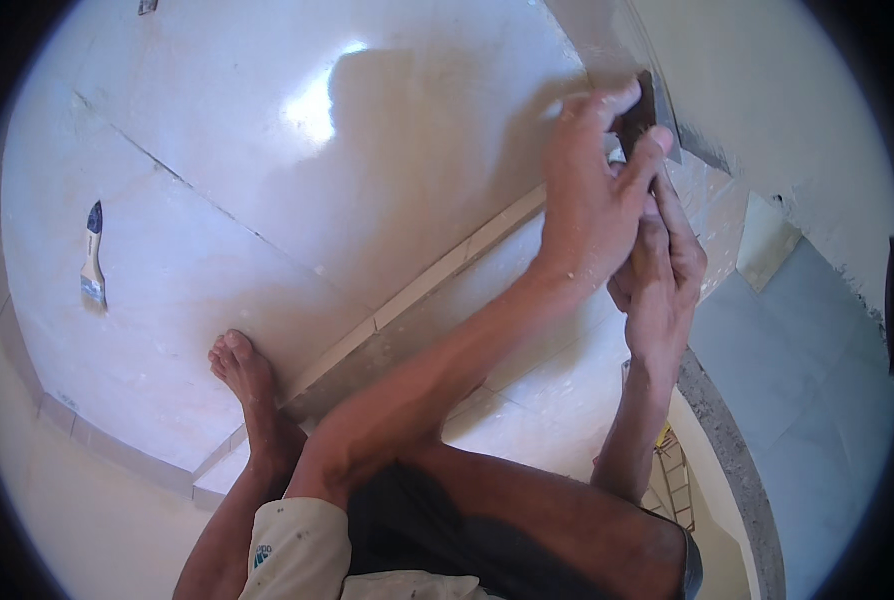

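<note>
My left hand (589, 205) and my right hand (659, 270) come together at the upper right, close to the wall. Between the left thumb and fingers is a dark, flat scraper-like tool (643, 112), its grey edge beside the wall. My right hand lies just under the left, its fingers closed around the tool's lower end, which the hands largely hide. On the pale tiles at the left lies a paintbrush (93, 262) with a dark-tipped, light handle and pale bristles pointing down.
A narrow raised tile edge (417, 292) runs diagonally across the step. My bare foot (242, 368) rests on the upper tiles. The pale wall (767, 90) curves up at the right, above bluish tiles (767, 350). A rough grey edge (722, 425) bends along the lower right.
</note>
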A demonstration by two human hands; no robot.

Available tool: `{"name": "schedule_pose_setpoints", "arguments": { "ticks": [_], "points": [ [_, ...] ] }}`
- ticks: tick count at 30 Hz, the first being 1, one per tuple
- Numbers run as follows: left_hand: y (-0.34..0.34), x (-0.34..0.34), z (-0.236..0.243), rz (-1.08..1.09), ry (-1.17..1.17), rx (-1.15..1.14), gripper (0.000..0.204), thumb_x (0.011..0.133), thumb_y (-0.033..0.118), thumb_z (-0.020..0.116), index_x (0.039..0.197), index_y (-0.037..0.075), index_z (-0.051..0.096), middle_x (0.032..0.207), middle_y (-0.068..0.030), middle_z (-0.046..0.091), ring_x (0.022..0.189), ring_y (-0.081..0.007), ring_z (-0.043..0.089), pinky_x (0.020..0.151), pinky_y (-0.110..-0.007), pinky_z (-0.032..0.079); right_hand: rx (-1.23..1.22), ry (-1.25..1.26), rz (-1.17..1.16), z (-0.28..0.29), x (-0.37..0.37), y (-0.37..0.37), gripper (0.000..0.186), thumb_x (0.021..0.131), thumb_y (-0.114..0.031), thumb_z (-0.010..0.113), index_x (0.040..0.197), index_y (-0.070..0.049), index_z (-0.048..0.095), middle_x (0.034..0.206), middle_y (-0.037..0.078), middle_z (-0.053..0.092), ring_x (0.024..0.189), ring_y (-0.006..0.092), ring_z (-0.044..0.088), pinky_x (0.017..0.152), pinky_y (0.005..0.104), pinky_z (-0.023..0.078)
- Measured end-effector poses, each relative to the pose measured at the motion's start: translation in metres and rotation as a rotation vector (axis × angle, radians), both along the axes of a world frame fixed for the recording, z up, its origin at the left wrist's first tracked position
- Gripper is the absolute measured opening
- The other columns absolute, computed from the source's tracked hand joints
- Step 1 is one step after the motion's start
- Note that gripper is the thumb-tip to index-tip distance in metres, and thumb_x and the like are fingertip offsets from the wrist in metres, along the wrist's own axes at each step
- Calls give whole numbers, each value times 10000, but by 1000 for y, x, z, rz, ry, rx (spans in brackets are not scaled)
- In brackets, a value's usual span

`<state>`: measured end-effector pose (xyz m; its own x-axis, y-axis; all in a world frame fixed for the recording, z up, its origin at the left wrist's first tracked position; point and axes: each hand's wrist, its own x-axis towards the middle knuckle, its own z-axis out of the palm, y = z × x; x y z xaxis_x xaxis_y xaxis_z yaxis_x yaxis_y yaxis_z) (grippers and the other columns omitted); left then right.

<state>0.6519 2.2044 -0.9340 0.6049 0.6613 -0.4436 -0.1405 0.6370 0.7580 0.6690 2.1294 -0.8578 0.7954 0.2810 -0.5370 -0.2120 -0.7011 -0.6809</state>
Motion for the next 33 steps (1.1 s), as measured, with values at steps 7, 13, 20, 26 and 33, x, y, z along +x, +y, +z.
{"name": "schedule_pose_setpoints", "arguments": {
  "ticks": [7,13,20,26,33],
  "points": [
    [-5,-4,3,6,8,-27,491,1010,199,743,1388,-84,609,1327,-176,606,1204,-249,651,953,-357,603,-51,-8,8,7,-5,5,481,1155,-242,491,1598,-54,508,690,-86,456,545,6,319,480,214,261],
    [11,-3,0,71,32,53,489,997,202,752,1373,-83,627,1282,-189,649,1185,-266,664,955,-363,583,-89,-37,33,7,-5,25,474,1152,-225,493,1597,-62,512,688,-86,453,541,6,312,475,216,255],
    [15,-2,-6,81,57,118,487,982,207,766,1354,-83,642,1290,-199,672,1175,-263,669,950,-373,563,-13,25,-1,1,-4,23,468,1150,-205,493,1599,-75,512,710,-88,430,539,7,314,466,211,255],
    [18,-3,-3,31,78,140,507,987,225,766,1359,-89,625,1270,-201,675,1173,-275,671,938,-380,572,-72,-15,12,4,-2,27,473,1148,-211,502,1600,-76,509,712,-84,448,533,2,332,461,209,259],
    [22,-6,1,20,63,122,515,985,229,775,1351,-100,623,1249,-203,671,1161,-262,676,931,-374,581,-76,-14,0,9,-6,25,468,1149,-207,501,1594,-64,513,721,-71,470,526,0,330,453,209,262]
  ]
}}
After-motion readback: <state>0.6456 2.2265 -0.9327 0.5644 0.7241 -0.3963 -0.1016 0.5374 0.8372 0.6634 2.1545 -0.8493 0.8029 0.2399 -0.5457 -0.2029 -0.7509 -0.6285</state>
